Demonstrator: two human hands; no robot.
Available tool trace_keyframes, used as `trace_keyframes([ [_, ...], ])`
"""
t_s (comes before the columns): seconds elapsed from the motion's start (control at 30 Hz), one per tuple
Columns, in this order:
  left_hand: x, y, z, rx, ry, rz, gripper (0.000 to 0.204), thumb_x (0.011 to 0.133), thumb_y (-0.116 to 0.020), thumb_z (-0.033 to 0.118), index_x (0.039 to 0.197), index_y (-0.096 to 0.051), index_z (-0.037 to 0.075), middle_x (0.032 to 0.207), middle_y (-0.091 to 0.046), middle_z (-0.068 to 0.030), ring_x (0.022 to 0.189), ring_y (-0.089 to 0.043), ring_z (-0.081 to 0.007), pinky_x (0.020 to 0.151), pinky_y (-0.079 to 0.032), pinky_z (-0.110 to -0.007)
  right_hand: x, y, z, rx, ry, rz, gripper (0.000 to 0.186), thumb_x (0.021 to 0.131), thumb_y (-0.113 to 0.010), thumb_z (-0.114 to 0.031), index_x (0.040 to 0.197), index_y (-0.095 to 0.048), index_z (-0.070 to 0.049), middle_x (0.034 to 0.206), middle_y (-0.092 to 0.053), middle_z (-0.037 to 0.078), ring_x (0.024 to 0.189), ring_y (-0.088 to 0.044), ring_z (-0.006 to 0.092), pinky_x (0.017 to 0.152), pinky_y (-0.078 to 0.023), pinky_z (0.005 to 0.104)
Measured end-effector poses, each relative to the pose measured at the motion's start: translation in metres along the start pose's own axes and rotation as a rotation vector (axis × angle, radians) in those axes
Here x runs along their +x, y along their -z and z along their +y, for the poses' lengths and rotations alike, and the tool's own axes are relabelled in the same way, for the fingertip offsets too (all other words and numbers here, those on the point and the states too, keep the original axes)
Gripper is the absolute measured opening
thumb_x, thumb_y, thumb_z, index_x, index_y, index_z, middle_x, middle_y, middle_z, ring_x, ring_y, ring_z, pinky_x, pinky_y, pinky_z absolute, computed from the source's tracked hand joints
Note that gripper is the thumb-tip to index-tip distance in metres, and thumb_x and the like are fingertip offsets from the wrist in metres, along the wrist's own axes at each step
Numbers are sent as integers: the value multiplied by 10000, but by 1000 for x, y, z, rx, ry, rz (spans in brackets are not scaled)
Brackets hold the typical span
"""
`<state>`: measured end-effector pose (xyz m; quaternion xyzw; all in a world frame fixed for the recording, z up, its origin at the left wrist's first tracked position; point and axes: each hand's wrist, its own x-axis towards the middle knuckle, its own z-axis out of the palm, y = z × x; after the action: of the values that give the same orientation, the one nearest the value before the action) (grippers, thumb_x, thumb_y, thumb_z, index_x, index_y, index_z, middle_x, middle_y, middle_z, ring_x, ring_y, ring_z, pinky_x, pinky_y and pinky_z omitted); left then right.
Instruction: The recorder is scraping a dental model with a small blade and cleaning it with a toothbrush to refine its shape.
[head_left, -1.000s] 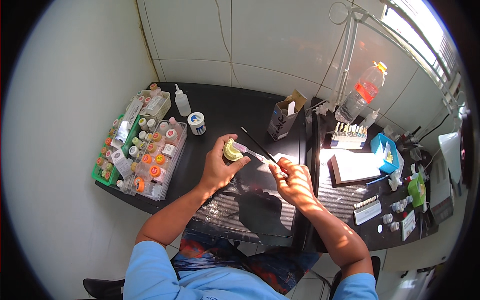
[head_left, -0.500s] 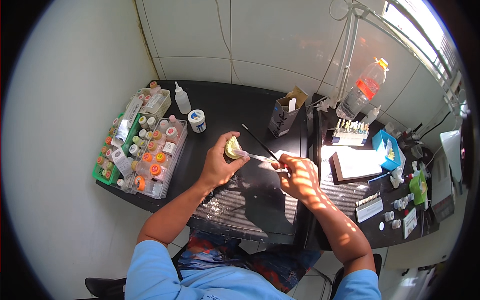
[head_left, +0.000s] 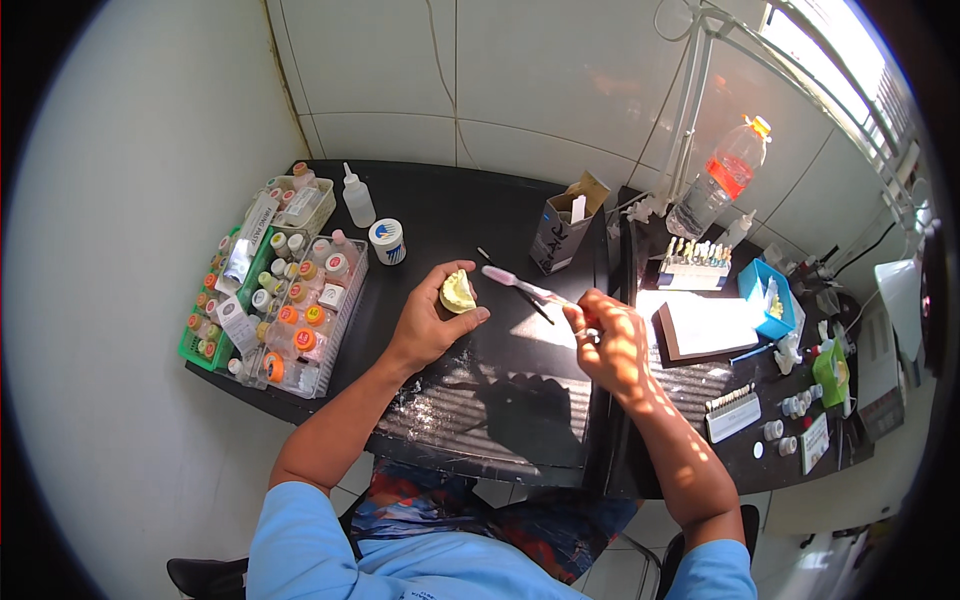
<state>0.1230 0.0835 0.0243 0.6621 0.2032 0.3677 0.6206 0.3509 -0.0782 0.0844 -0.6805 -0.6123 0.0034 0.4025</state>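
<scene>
My left hand (head_left: 428,325) is closed around a pale yellow dental cast (head_left: 458,292), its fingers behind and the thumb along the lower side. In my right hand (head_left: 612,340) is a toothbrush (head_left: 535,290), its pinkish-white head pointing at the cast with a gap between them. Something small and silvery shows by the right fingers, too small to make out. A thin black rod (head_left: 488,262) lies on the black table (head_left: 440,200), crossing behind the toothbrush.
Baskets of small capped bottles (head_left: 310,310) stand at left, near a squeeze bottle (head_left: 358,200) and white jar (head_left: 387,242). Behind my right hand is an open box (head_left: 562,235). Further right are a water bottle (head_left: 715,185), tooth shade guide (head_left: 693,268), rectangular block (head_left: 705,328) and blue bin (head_left: 768,305).
The toothbrush head has come away from the cast, with my right hand moving slightly right. My left hand still holds the cast, now turned a little and more exposed.
</scene>
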Motion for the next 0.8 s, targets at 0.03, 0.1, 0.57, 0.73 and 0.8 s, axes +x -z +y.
trace_keyframes([
  [0.03,-1,-1,2,-44,27,-12,672,920,-854,-21,1521,-557,22,1138,-610,5,1057,-626,-72,942,-550,-235,-2,-7,-6,72,16,14,256,1005,-781,-150,846,-644,-3,683,-626,156,599,-629,329,594,-476,431],
  [0.1,-5,-3,10,-52,92,-42,671,916,-843,-24,1522,-558,21,1145,-608,3,1057,-619,-68,942,-543,-235,-6,-4,-20,-30,3,-79,258,1011,-770,-166,853,-634,-14,673,-587,149,583,-592,330,587,-461,419],
  [0.57,4,33,11,-160,283,-630,623,864,-740,-13,1451,-537,37,1161,-621,-8,1028,-620,-74,881,-540,-254,9,7,7,49,234,-196,377,974,-802,-214,747,-593,3,644,-511,139,563,-528,341,566,-409,444],
  [0.73,3,33,10,-160,283,-673,590,878,-718,-5,1448,-570,25,1154,-648,-4,1009,-614,-72,876,-527,-251,5,3,10,7,239,-172,400,951,-840,-223,732,-584,-8,640,-543,145,560,-579,332,547,-427,445],
  [0.8,5,31,11,18,200,-697,574,884,-707,-8,1443,-581,17,1163,-657,0,998,-612,-73,879,-522,-260,10,8,13,-40,258,-145,403,944,-850,-226,731,-584,-10,640,-551,143,560,-585,333,543,-430,443],
])
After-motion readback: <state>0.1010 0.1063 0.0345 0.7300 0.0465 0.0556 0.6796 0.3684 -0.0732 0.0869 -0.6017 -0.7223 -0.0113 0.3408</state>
